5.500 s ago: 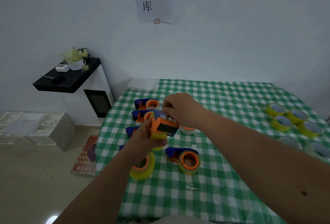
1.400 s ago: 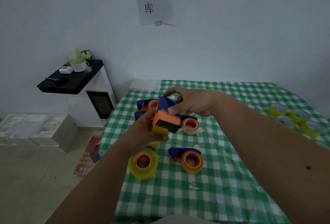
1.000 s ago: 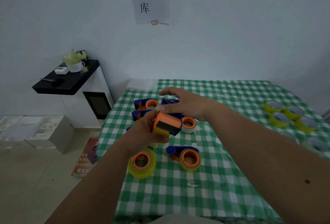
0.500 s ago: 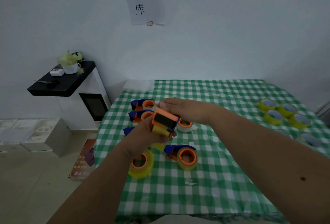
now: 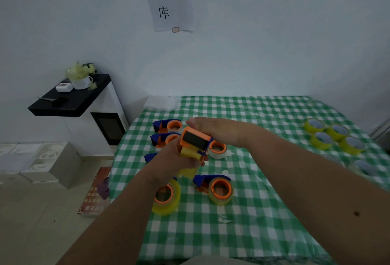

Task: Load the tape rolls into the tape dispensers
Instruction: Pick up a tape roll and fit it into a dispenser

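My left hand [image 5: 169,160] grips an orange and blue tape dispenser [image 5: 195,141] with a yellow roll in it, held above the table. My right hand [image 5: 217,130] lies flat across the dispenser's far side, fingers together, touching it. On the green checked table [image 5: 253,212] lie several loaded dispensers: one in front [image 5: 217,186], one under my left wrist [image 5: 166,198], two at the back left [image 5: 168,126] [image 5: 163,138], and one with a white roll [image 5: 217,149]. Several loose yellow tape rolls [image 5: 330,136] sit at the right.
The table's left edge drops to the floor, where a red sign [image 5: 95,193] lies. A white cabinet with a black top [image 5: 71,100] stands at the left, with white boxes [image 5: 38,161] beside it. A folded white cloth [image 5: 161,102] sits at the table's back corner.
My right hand has folded the blue flap down and now lies flat over the dispenser. My left hand keeps its grip and has tilted the dispenser a little.
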